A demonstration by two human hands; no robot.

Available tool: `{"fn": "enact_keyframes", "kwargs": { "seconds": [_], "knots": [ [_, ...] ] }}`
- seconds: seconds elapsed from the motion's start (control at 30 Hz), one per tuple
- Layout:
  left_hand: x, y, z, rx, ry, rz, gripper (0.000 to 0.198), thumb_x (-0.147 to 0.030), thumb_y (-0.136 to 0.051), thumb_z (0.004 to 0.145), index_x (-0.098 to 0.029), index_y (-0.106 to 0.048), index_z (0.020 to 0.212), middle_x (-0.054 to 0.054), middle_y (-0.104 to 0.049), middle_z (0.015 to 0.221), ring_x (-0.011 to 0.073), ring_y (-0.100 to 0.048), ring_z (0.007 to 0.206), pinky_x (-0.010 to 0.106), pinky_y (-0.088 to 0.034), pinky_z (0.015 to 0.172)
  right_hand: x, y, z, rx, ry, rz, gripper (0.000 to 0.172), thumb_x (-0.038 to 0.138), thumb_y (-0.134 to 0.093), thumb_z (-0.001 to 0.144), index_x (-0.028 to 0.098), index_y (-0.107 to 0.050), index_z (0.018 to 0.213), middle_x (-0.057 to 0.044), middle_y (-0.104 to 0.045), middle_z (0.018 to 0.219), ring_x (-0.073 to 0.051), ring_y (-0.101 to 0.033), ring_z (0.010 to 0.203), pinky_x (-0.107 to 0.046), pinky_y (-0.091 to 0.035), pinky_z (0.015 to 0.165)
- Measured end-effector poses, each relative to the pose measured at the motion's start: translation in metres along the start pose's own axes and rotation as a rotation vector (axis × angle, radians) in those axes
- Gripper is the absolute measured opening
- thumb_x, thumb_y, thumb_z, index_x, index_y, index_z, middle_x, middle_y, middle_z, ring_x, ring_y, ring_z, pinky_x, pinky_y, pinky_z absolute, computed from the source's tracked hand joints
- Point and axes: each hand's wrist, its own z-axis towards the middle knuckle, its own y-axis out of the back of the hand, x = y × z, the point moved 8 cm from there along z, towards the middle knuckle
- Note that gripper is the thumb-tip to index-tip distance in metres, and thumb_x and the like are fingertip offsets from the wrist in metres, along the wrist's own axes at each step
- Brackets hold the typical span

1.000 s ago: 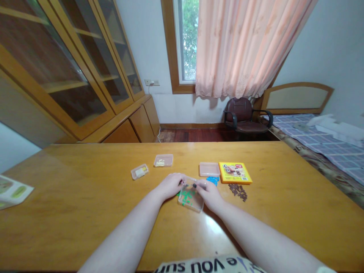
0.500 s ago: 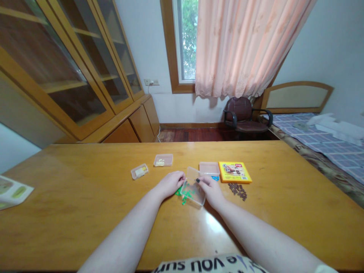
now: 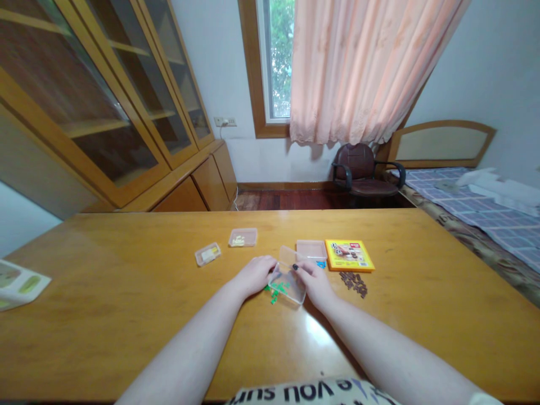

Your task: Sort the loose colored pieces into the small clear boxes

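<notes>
A clear plastic box (image 3: pixel 291 295) with its hinged lid (image 3: pixel 288 255) raised is between my hands, tilted over the table. My right hand (image 3: pixel 315 283) grips its right side, and a dark spot I cannot make out shows at the fingertips. My left hand (image 3: pixel 256 274) is closed at the box's left edge, its fingertips partly hidden. Small green pieces (image 3: pixel 279 291) show through and beside the box. Behind my right hand lie small blue pieces (image 3: pixel 321 264), partly covered, in front of another clear box (image 3: pixel 311 248).
A yellow flat box (image 3: pixel 349 256) lies at the right, with a pile of brown pieces (image 3: pixel 354 284) in front. Two small clear boxes, one with cream pieces (image 3: pixel 238 241) and one with pale and yellow items (image 3: pixel 208 255), stand at the left. A printed sheet (image 3: pixel 23 285) lies far left.
My left hand has shifted slightly right, closer to the box's edge. The box has tipped a little, and its lid stands out more clearly at the back.
</notes>
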Motion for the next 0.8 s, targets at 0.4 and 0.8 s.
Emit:
{"fn": "enact_keyframes", "kwargs": {
  "seconds": [0.4,0.8],
  "knots": [
    [0.007,0.006,-0.003,-0.003,0.009,0.065,0.017,-0.033,-0.050,0.080,-0.019,-0.059,0.076,0.004,-0.061,0.078,0.0172,-0.055,0.073,0.026,-0.037,0.066,0.006,0.007,0.000,-0.067,-0.021,0.065,0.023,0.040,-0.056,0.070,0.017,-0.060,0.068,0.000,-0.056,0.061,-0.014,-0.048,0.058,-0.024,-0.035,0.052],
    [0.005,0.003,-0.006,0.044,0.009,0.011,0.010,-0.027,-0.053,0.078,-0.019,-0.059,0.080,0.004,-0.061,0.083,0.0176,-0.056,0.077,0.026,-0.038,0.068,-0.008,0.021,0.003,-0.228,-0.121,0.223,0.030,0.045,-0.060,0.065,0.016,-0.062,0.072,-0.004,-0.062,0.066,-0.016,-0.052,0.057,-0.026,-0.038,0.051]
  ]
}}
